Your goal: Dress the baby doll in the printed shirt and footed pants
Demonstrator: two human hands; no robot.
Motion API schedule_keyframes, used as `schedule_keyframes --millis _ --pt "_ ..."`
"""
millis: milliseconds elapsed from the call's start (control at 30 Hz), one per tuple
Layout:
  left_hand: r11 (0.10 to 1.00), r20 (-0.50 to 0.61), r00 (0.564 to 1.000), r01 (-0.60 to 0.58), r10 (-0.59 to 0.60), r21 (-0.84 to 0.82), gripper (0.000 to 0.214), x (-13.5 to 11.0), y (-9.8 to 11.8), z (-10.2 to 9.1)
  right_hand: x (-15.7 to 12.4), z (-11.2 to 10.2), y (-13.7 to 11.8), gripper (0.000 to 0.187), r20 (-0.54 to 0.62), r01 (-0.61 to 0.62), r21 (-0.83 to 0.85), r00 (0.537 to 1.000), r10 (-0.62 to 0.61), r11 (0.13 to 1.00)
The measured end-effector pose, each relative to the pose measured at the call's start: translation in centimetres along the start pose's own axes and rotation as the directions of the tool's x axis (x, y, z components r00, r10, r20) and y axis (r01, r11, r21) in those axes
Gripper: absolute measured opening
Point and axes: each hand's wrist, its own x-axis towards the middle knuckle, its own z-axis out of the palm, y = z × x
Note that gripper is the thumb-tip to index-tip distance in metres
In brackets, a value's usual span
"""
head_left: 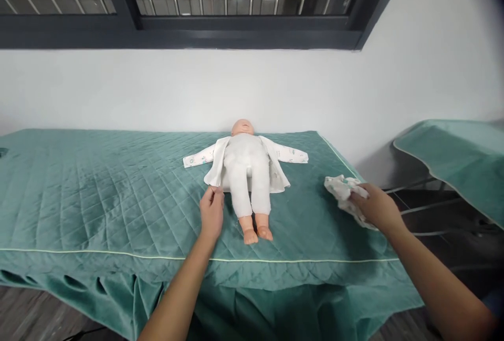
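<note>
A baby doll with a white padded body lies on its back, its head toward the wall and its bare feet toward me. Beneath it a white printed baby shirt is spread open, sleeves stretched out to both sides. My left hand is closed at the shirt's lower left corner, fingertips pinched on the hem beside the doll's leg. Off to the right, my right hand grips a crumpled white printed cloth garment just above the bed's right edge. Folds hide the garment's shape.
The doll lies on a bed with a quilted green cover, pale piping along its edge. A barred window is set in the white wall behind. At the right, past a gap, another green-covered surface stands on metal framing.
</note>
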Motion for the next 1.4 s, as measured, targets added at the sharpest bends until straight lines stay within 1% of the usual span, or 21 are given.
schedule_keyframes --millis 67,100,167,267,333,400,533,567,633,767,833,900,933,967,1033,1100,1167,1233,1267,1333,1400 --pt "1.0 0.115 0.993 0.008 -0.009 0.014 0.034 -1.8 1.2 0.7 -1.1 0.0 -3.4 0.027 0.098 -0.108 0.269 0.992 0.084 0.957" --pt "1.0 0.191 0.981 0.025 -0.028 0.018 0.029 -2.6 1.7 1.2 -1.9 0.2 -5.4 0.031 0.152 -0.181 0.441 0.98 0.126 0.879" --pt "0.998 0.358 0.932 0.066 -0.06 -0.004 0.02 -4.1 2.8 2.5 -3.6 0.9 -9.6 0.04 0.288 -0.261 0.697 0.955 0.073 0.668" --pt "0.992 0.506 0.861 0.101 -0.049 -0.076 0.063 -5.1 4.1 4.0 -6.0 2.0 -15.2 0.037 0.42 -0.342 0.829 0.903 -0.088 0.443" --pt "0.991 0.508 0.861 0.086 -0.023 -0.101 0.086 -4.9 4.5 4.2 -7.1 2.5 -18.1 0.029 0.491 -0.405 0.846 0.846 -0.209 0.347" --pt "0.992 0.455 0.89 0.057 -0.001 -0.11 0.093 -4.3 4.6 3.5 -7.7 2.7 -20.3 0.022 0.509 -0.434 0.856 0.804 -0.309 0.281" --pt "0.98 0.297 0.952 0.126 -0.076 -0.155 0.082 -3.0 4.7 0.4 -7.6 2.8 -23.0 0.019 0.428 -0.399 0.903 0.812 -0.397 0.158" --pt "0.969 0.271 0.957 0.156 -0.1 -0.194 0.074 -2.7 4.9 -0.4 -7.6 2.9 -23.5 0.019 0.418 -0.387 0.908 0.811 -0.41 0.161" --pt "0.952 0.202 0.975 0.141 -0.086 -0.272 0.057 -1.9 5.8 -1.9 -7.7 3.0 -24.5 0.018 0.42 -0.346 0.906 0.798 -0.432 0.242" --pt "0.964 -0.043 0.996 -0.089 0.081 -0.249 0.036 0.1 9.0 -3.9 -8.5 2.9 -26.3 0.026 0.43 -0.162 0.843 0.775 -0.463 0.512" --pt "0.96 -0.065 0.988 -0.149 0.137 -0.237 0.028 1.3 10.9 -4.6 -9.0 2.4 -26.9 0.028 0.463 -0.008 0.774 0.69 -0.557 0.634" --pt "0.942 -0.066 0.983 -0.185 0.173 -0.28 0.022 2.2 12.8 -5.2 -9.2 1.5 -27.6 0.027 0.498 0.184 0.707 0.556 -0.665 0.683" --pt "0.93 -0.071 0.98 -0.2 0.187 -0.309 0.022 2.5 13.8 -5.4 -9.1 0.8 -27.9 0.026 0.495 0.263 0.689 0.51 -0.704 0.675" --pt "0.918 -0.075 0.977 -0.211 0.198 -0.336 0.023 2.8 14.8 -5.6 -9.0 0.0 -28.4 0.025 0.473 0.321 0.683 0.49 -0.732 0.657" --pt "0.901 -0.043 0.975 -0.219 0.219 -0.374 0.028 3.2 17.0 -5.9 -8.4 -1.9 -29.8 0.035 0.375 0.396 0.695 0.512 -0.773 0.6" --pt "0.909 0.082 0.97 -0.183 0.229 -0.375 0.03 3.4 19.3 -6.1 -7.5 -4.1 -31.8 0.058 0.242 0.457 0.722 0.537 -0.808 0.52" --pt "0.934 0.257 0.94 -0.134 0.226 -0.332 0.029 3.5 21.4 -6.1 -6.8 -6.3 -34.1 0.068 0.104 0.523 0.759 0.491 -0.865 0.388" --pt "0.954 0.397 0.888 -0.127 0.231 -0.27 0.028 3.6 23.3 -5.9 -6.4 -8.2 -36.5 0.061 0.011 0.538 0.798 0.435 -0.9 0.27" --pt "0.956 0.425 0.871 -0.147 0.246 -0.252 0.027 3.6 24.0 -5.9 -6.3 -8.9 -37.4 0.053 0.008 0.524 0.814 0.423 -0.906 0.252" --pt "0.942 0.395 0.866 -0.22 0.308 -0.253 0.024 3.6 25.0 -5.9 -6.1 -9.7 -38.7 0.034 0.046 0.482 0.83 0.444 -0.895 0.282" --pt "0.916 0.314 0.872 -0.297 0.376 -0.271 0.021 3.8 25.6 -6.2 -5.9 -9.9 -39.0 0.024 0.102 0.446 0.822 0.498 -0.861 0.354"
